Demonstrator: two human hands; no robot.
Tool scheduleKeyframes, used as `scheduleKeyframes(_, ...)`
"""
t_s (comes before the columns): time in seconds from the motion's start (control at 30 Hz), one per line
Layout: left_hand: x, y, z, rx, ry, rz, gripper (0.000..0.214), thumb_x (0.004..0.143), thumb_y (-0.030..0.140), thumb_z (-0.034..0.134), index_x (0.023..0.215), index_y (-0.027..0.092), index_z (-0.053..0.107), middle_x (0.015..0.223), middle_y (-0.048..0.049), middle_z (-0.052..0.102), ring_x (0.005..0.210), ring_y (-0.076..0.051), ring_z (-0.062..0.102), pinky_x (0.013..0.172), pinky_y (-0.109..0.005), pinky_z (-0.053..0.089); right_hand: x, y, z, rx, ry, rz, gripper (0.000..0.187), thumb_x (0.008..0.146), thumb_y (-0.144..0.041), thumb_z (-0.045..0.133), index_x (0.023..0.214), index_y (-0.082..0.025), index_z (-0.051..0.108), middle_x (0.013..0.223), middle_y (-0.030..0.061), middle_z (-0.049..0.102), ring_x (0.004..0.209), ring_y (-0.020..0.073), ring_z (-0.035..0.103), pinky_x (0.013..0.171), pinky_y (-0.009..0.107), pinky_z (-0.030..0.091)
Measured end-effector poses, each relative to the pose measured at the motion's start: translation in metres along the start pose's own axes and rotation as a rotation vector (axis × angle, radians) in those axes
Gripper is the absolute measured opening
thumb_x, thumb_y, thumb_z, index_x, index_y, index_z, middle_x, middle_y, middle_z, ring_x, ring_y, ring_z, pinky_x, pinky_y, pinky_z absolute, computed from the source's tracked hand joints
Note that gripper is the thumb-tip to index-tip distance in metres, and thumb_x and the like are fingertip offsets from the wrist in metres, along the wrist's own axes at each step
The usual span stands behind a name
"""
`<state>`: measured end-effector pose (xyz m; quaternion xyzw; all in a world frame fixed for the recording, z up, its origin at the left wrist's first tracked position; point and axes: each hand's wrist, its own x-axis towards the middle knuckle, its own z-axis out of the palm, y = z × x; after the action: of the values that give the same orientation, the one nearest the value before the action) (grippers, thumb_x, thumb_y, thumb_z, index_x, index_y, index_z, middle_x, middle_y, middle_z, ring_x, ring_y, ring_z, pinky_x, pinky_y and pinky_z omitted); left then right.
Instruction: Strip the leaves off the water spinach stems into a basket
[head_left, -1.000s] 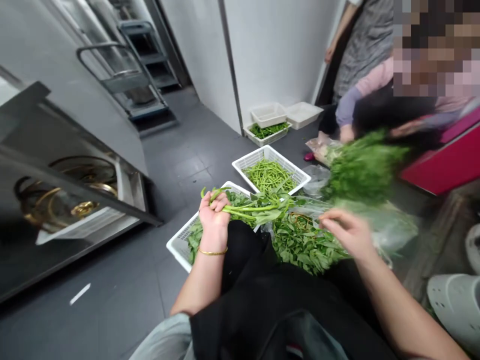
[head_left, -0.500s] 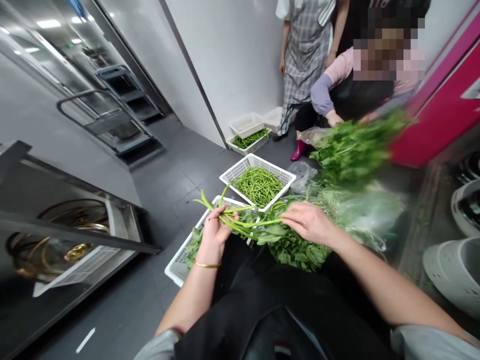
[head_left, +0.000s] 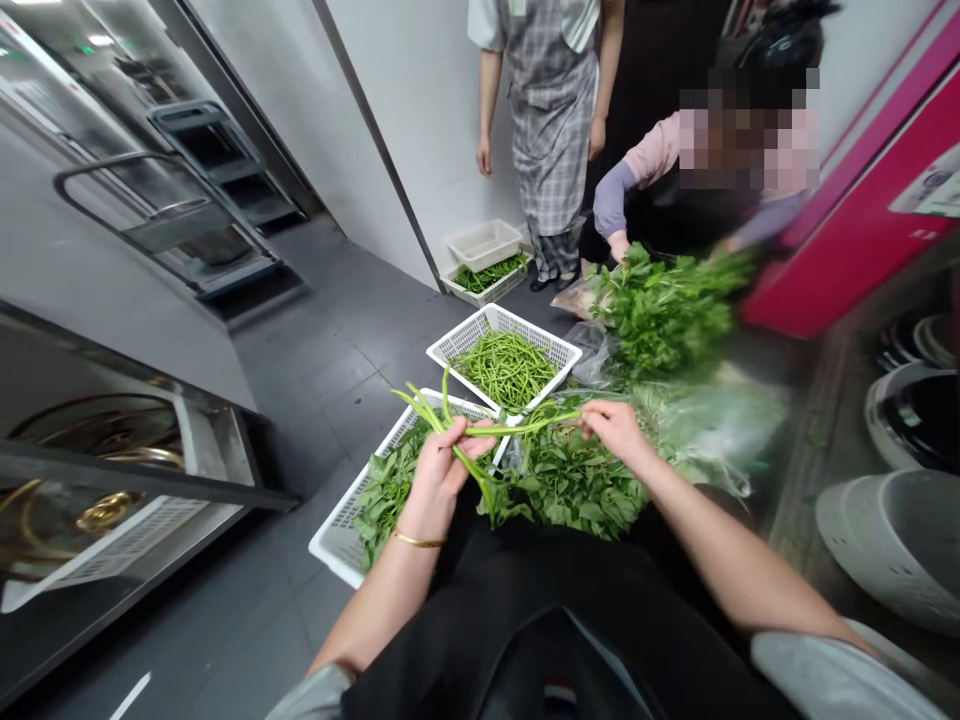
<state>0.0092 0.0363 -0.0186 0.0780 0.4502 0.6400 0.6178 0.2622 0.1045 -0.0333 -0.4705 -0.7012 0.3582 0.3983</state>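
Left hand is gripping gathered stalks tightly above a white plastic basket, while the right hand is pinching narrowly on a long green stem that is running almost level between them. Loose leaves are heaping just beside, and a second basket is holding cut green stalks beyond.

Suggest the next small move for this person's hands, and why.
Probably the right hand should snap the long green stem and drop the piece into the white basket of stem pieces. The stem spans both hands, held at one end by the left hand and pinched by the right, and that basket sits just beyond them.
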Motion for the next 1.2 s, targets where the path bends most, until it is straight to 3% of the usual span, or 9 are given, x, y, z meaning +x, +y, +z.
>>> scheduleKeyframes(0.1,0.002,-0.006,-0.001,-0.099,0.114,-0.063,0.018,0.087,0.007,0.045,0.070,0.010,0.053,0.069,-0.0128,0.068,0.053,-0.017,0.067,0.054,-0.026,0.059,0.006,0.013,-0.015,0.263,0.269,0.190,0.031,0.079,-0.040,0.037,0.057,-0.021,0.048,0.041,-0.0053,0.039,0.035,0.0103,0.038,0.040,0.024,0.035)
scheduleKeyframes(0.2,0.007,-0.005,-0.004,-0.185,0.169,-0.088,0.022,0.089,0.009,0.043,0.069,0.012,0.051,0.061,-0.0091,0.065,0.048,-0.016,0.064,0.053,-0.026,0.058,-0.006,0.005,-0.034,0.113,0.316,0.077,0.030,0.081,-0.043,0.046,0.062,-0.021,0.051,0.046,-0.0054,0.042,0.038,0.0093,0.036,0.040,0.023,0.034)
scheduleKeyframes(0.33,0.011,-0.009,-0.002,-0.187,0.147,-0.153,0.024,0.091,0.011,0.040,0.070,0.011,0.051,0.060,-0.0108,0.064,0.051,-0.016,0.065,0.055,-0.025,0.058,-0.023,-0.030,-0.026,-0.399,0.058,-0.358,0.022,0.085,-0.038,0.054,0.086,-0.018,0.065,0.074,0.0049,0.063,0.058,0.0135,0.054,0.052,0.025,0.041)
scheduleKeyframes(0.47,0.008,-0.017,0.002,-0.169,0.053,-0.194,0.021,0.090,0.013,0.042,0.074,0.009,0.055,0.065,-0.0139,0.066,0.051,-0.017,0.065,0.052,-0.023,0.057,-0.011,-0.049,0.005,-0.755,-0.223,-0.506,0.029,0.093,-0.032,0.042,0.096,-0.015,0.066,0.078,0.0083,0.061,0.057,0.0139,0.053,0.047,0.025,0.034)
scheduleKeyframes(0.67,-0.004,-0.025,0.004,-0.190,0.053,-0.257,0.023,0.092,0.017,0.040,0.078,0.009,0.056,0.067,-0.0124,0.066,0.053,-0.016,0.066,0.055,-0.024,0.057,-0.014,-0.035,0.025,-0.552,-0.499,-0.540,0.031,0.090,-0.031,0.045,0.068,-0.016,0.062,0.067,0.0040,0.058,0.055,0.0120,0.050,0.051,0.024,0.033)
scheduleKeyframes(0.83,-0.006,-0.031,0.009,-0.280,0.071,-0.110,0.023,0.091,0.013,0.042,0.071,0.011,0.051,0.076,-0.0142,0.067,0.072,-0.020,0.070,0.065,-0.027,0.058,-0.025,0.001,0.009,0.123,-0.042,-0.098,0.046,0.088,-0.051,0.038,0.057,-0.019,0.052,0.049,-0.0020,0.048,0.043,0.0102,0.042,0.045,0.023,0.035)
scheduleKeyframes(1.0,0.001,-0.027,0.003,-0.237,0.149,-0.015,0.023,0.089,0.011,0.042,0.068,0.012,0.051,0.079,-0.0151,0.068,0.076,-0.022,0.070,0.065,-0.029,0.059,-0.014,0.014,-0.050,-0.098,0.247,0.012,0.045,0.085,-0.057,0.038,0.056,-0.023,0.043,0.045,-0.0034,0.039,0.039,0.0102,0.032,0.040,0.025,0.024)
scheduleKeyframes(1.1,-0.002,-0.031,0.004,-0.105,0.054,-0.013,0.019,0.086,0.010,0.046,0.069,0.009,0.055,0.078,-0.0169,0.070,0.073,-0.024,0.070,0.061,-0.030,0.058,-0.007,-0.010,-0.050,-0.275,0.075,-0.059,0.036,0.079,-0.050,0.056,0.059,-0.021,0.049,0.054,-0.0009,0.051,0.048,0.0116,0.042,0.048,0.024,0.029)
scheduleKeyframes(1.2,-0.010,-0.035,0.005,0.024,-0.120,0.048,0.012,0.081,0.014,0.054,0.071,0.008,0.058,0.072,-0.0146,0.070,0.073,-0.026,0.070,0.063,-0.034,0.058,0.003,-0.039,-0.017,-0.378,-0.364,-0.207,0.023,0.081,-0.041,0.057,0.078,-0.020,0.063,0.070,0.0010,0.062,0.058,0.0124,0.050,0.054,0.023,0.032)
